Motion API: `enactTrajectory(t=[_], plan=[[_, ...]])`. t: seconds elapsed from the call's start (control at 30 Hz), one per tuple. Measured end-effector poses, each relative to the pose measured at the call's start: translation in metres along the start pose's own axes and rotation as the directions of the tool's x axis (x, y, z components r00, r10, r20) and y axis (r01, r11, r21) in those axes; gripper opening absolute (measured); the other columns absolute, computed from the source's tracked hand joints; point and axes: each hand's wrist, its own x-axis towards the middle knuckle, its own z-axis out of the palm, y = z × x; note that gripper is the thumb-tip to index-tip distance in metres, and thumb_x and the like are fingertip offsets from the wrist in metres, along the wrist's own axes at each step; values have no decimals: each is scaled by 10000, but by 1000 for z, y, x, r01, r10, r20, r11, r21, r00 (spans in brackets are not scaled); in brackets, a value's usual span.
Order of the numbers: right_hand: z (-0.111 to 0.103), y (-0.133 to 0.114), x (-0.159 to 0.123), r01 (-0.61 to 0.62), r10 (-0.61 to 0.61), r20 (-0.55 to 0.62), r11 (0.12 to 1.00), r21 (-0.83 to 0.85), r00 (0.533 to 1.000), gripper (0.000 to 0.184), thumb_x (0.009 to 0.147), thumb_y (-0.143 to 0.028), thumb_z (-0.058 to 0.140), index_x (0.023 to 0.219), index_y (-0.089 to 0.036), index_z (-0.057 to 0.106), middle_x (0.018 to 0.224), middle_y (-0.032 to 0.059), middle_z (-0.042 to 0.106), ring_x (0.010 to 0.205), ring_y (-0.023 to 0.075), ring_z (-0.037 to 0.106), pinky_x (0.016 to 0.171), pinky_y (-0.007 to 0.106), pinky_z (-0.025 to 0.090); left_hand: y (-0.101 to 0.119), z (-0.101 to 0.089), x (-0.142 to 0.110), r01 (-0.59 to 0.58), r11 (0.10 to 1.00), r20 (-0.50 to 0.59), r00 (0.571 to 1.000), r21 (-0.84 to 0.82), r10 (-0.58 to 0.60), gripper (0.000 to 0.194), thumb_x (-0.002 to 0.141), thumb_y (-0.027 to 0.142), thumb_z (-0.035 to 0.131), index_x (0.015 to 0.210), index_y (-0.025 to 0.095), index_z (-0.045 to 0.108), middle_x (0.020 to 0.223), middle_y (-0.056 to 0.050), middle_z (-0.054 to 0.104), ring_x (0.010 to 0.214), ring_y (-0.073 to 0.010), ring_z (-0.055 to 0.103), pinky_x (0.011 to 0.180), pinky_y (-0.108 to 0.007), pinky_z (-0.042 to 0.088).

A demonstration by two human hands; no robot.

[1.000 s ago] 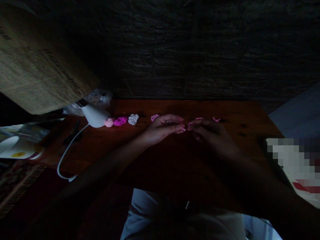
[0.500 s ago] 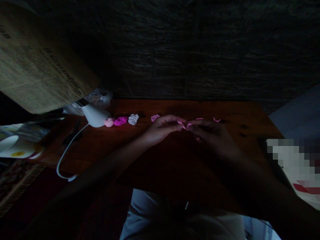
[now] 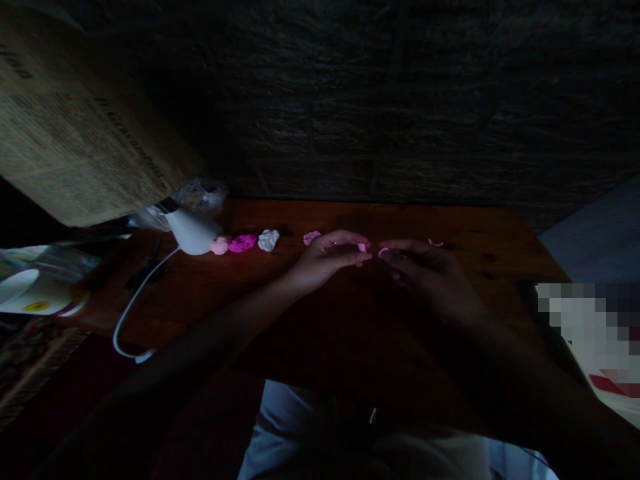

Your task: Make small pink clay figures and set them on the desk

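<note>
Between the thumb and fingers of my left hand (image 3: 325, 260) is a small piece of pink modelling clay (image 3: 361, 247). My right hand (image 3: 433, 270) pinches another bit of pink clay (image 3: 384, 253), a small curved one. The two hands face each other over the table with a narrow gap between them. Behind my left hand lies a pink clay lump (image 3: 311, 237), and a thin pink scrap (image 3: 435, 243) lies behind my right hand. In a row to the left are a white lump (image 3: 269, 240), a magenta lump (image 3: 243, 243) and a pale pink lump (image 3: 220, 245).
A lamp with a white base (image 3: 193, 233) and a printed shade (image 3: 95, 133) stands at the left of the wooden table (image 3: 500, 233), its white cable (image 3: 120, 320) hanging over the edge. Dark scissors (image 3: 147, 270) and a white cup (image 3: 35, 293) are farther left. A stone-textured wall rises behind.
My hands have drawn slightly apart, and the two clay pieces, almost touching before, now have a wider gap. The piece in my left hand has turned. A pink bit behind my right hand is now hidden.
</note>
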Motion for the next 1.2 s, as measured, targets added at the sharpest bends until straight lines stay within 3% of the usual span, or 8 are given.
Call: enactTrajectory(t=[0.2,0.3,0.53,0.7,0.87,1.0,1.2], plan=[[0,0,0,-9,10,-16,1000,12,1000,322,686,-477,881,868,-223,806,808,36,747,648,134,602,573,269,476,0,1,-1,-3,1000,27,1000,-5,3,395,713,231,874,1085,207,740,981,-14,730,887,-114,687,891,-300,537],[0,1,1,-4,5,-55,1000,19,998,344,656,-470,904,878,-229,799,804,31,755,661,143,622,580,275,485,1,2,-1,-8,1000,28,1000,25,8,342,707,250,882,1015,180,752,960,-23,733,919,-128,682,926,-317,523],[3,-6,-3,1,11,-92,992,125,996,387,571,-417,967,863,-251,777,871,19,801,834,202,747,809,349,595,0,3,-2,28,999,51,998,18,-29,314,706,309,898,942,158,756,929,-27,750,858,-121,692,911,-320,530],[6,-12,-9,-34,44,-60,987,157,997,360,582,-415,964,843,-255,774,820,9,799,811,208,760,819,359,610,1,3,-3,23,999,71,997,-30,-21,325,712,297,902,967,162,754,915,-24,757,825,-115,704,882,-306,554],[6,-6,-6,40,-34,-48,992,120,998,275,663,-408,921,862,-264,799,890,21,807,861,211,758,818,359,601,4,6,-4,32,996,97,995,-82,-24,286,730,292,893,932,161,739,902,-22,751,843,-139,728,822,-295,582],[1,1,-2,37,-33,-63,998,59,997,357,697,-449,892,995,-268,817,929,37,808,819,199,732,717,332,576,3,5,-4,32,998,85,996,-49,-27,292,731,303,891,919,148,730,923,-36,756,881,-156,733,865,-321,582],[0,0,-3,66,-63,-48,995,68,997,246,725,-436,872,888,-259,817,972,49,816,860,208,739,736,333,584,3,2,-3,-17,999,59,998,46,14,274,732,282,883,918,143,737,943,-40,762,893,-139,718,912,-313,554]])
